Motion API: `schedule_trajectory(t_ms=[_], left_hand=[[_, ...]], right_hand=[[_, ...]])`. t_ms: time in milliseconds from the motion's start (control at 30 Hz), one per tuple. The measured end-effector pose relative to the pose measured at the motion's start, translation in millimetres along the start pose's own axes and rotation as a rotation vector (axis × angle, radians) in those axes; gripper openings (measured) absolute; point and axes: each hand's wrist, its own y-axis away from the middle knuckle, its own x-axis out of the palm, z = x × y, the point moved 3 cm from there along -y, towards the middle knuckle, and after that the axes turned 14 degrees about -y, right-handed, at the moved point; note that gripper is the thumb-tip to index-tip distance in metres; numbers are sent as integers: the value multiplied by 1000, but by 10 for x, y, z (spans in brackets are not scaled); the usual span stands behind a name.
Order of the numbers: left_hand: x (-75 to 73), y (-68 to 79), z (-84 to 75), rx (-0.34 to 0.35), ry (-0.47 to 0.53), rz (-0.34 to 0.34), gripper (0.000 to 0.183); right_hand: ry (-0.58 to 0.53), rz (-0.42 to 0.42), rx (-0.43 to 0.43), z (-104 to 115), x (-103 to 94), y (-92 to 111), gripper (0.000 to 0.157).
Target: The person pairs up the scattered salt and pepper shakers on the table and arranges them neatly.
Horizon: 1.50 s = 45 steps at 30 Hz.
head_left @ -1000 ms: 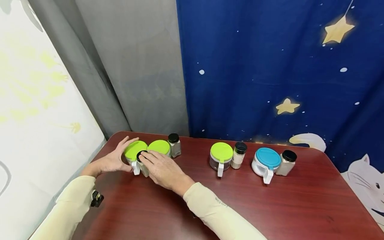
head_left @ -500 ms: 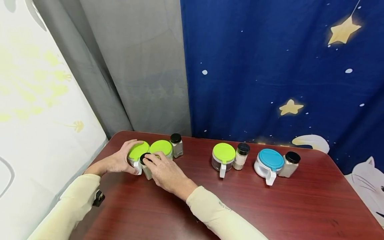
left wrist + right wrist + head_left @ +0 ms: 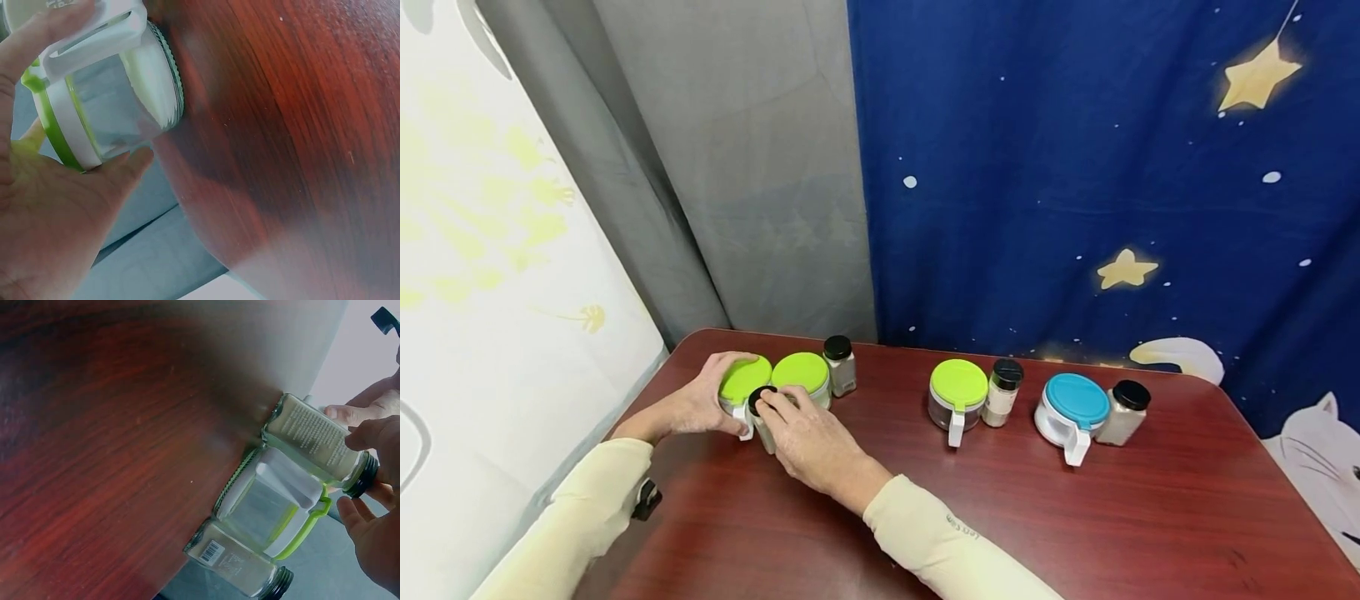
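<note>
In the head view, my left hand (image 3: pixel 697 403) curls round the left green-lidded seasoning jar (image 3: pixel 746 379), at table left. Its white handle and clear glass side show in the left wrist view, a finger lying across the handle (image 3: pixel 94 47). My right hand (image 3: pixel 816 442) pinches the black cap of a square spice bottle (image 3: pixel 765 433), which stands close beside that jar's handle. In the right wrist view the same bottle (image 3: pixel 312 437) shows a printed label, with fingers about its cap. A second green-lidded jar (image 3: pixel 801 372) stands just behind the right hand.
Another black-capped spice bottle (image 3: pixel 841 371) stands right of the second jar. Farther right are a third green-lidded jar (image 3: pixel 958 387) with a round shaker (image 3: pixel 1002 396), then a blue-lidded jar (image 3: pixel 1076 402) beside a square bottle (image 3: pixel 1123 414). Curtains hang behind the table (image 3: pixel 1000 525).
My left hand has closed in around the left jar. My right fingers, laid flatter over the cap earlier, now bend around it. The bottle has shifted slightly right and nearer; the head view moved a little.
</note>
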Motion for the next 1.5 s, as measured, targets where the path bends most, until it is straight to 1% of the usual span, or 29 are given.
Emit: schedule_trajectory(t_ms=[167, 300, 433, 533, 600, 700, 833, 967, 1067, 1167, 1267, 1333, 1400, 1500], left_hand=[[7, 38, 2, -24, -2, 13, 108], [18, 58, 23, -30, -28, -5, 107], [24, 125, 47, -41, -52, -35, 107], [29, 161, 47, -41, -50, -45, 107], [35, 159, 37, -39, -42, -43, 106], [47, 124, 21, -36, -10, -26, 107], [61, 74, 2, -36, 13, -17, 109], [66, 58, -8, -25, -8, -41, 109], [57, 69, -4, -24, -14, -67, 110], [29, 85, 3, -32, -37, -98, 112], [-12, 103, 5, -36, -51, -124, 115], [-36, 117, -1, -38, -59, -132, 117], [-45, 141, -16, -33, -57, -127, 116], [-26, 199, -38, -22, -58, -124, 117]], right_hand=[[-40, 5, 15, 28, -9, -11, 48], [-58, 34, 48, 32, 3, -36, 61], [-72, 57, 76, 23, 26, -79, 72], [-73, 59, 79, 7, 32, -106, 69], [-69, 60, 82, -6, 28, -113, 66], [-63, 65, 95, -28, 19, -112, 62], [-65, 76, 101, -46, 21, -97, 64], [-92, 66, 86, -63, 25, -93, 53], [-159, 46, 68, -83, 6, -101, 48], [-268, 17, 54, -105, -32, -100, 54], [-368, 2, 53, -118, -70, -80, 54], [-411, 14, 67, -123, -85, -61, 53], [-436, 45, 74, -131, -90, -35, 51], [-500, 92, 89, -170, -102, 5, 54]])
